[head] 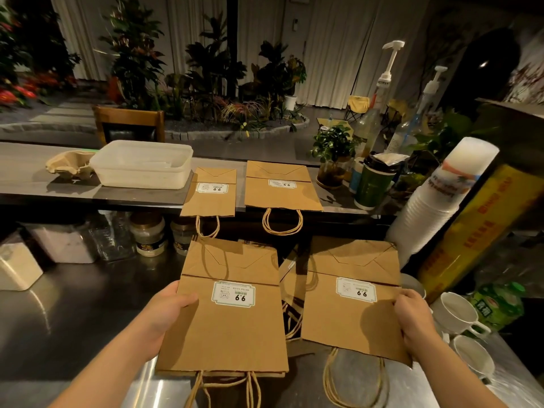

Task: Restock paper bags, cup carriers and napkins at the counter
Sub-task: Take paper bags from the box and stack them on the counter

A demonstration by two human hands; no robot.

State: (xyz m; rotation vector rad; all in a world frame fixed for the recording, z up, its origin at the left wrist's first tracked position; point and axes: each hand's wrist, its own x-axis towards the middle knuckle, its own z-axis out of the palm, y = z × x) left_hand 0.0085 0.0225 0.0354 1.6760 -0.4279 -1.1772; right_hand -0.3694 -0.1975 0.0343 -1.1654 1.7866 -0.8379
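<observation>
Behind, counter carries two bags; left hand and right hand each pinch a flat paper bag by its outer edge, handles toward the lower frame.

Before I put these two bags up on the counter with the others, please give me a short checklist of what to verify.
1. Left hand grips the left bag by its edge: ok.
2. Right hand grips the right bag: ok.
3. Both held bags folded flat, handles hanging free: ok.
4. Two bags already lie flat on the counter, handles over the edge: ok.
5. Free counter space beside them: not ok; plastic tub on the left, green cup on the right.
6. How many bags each hand holds: cannot tell.
</observation>
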